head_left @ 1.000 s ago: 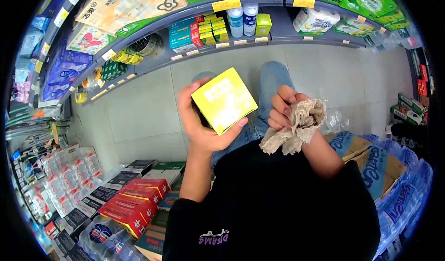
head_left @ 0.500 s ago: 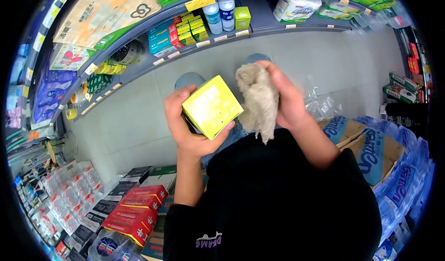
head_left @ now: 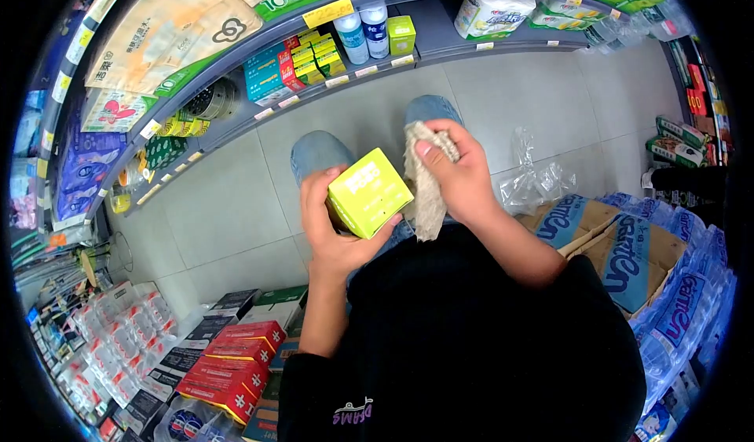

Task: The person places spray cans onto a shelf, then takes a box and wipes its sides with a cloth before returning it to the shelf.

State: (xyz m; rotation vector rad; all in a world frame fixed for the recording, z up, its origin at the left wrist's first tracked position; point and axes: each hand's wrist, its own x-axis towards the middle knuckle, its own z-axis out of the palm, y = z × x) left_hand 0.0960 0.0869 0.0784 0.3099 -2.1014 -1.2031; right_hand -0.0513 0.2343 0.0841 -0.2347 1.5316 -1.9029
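My left hand point(head_left: 334, 226) grips a yellow-green box point(head_left: 371, 194) from the left and below, thumb along its lower edge. White print shows on the box's upward face. In my right hand point(head_left: 463, 175) is a crumpled greyish-beige cloth point(head_left: 426, 190), pinched under the thumb and hanging down close to the box's right side. Both hands are held in front of my body, above my knees. A similar yellow-green box point(head_left: 401, 35) stands on the low shelf ahead, beside two spray cans point(head_left: 363, 36).
The shelf point(head_left: 463, 47) curves across the front, with tissue packs point(head_left: 495, 16) and small boxes point(head_left: 314, 58). Clear plastic wrap point(head_left: 538, 179) lies on the floor to the right. Wrapped bottle packs point(head_left: 628, 261) stand at right, red cartons point(head_left: 228, 371) at lower left.
The box has shifted slightly right and tilted in my left hand. My right hand has turned, its thumb now on top of the cloth, which hangs narrower.
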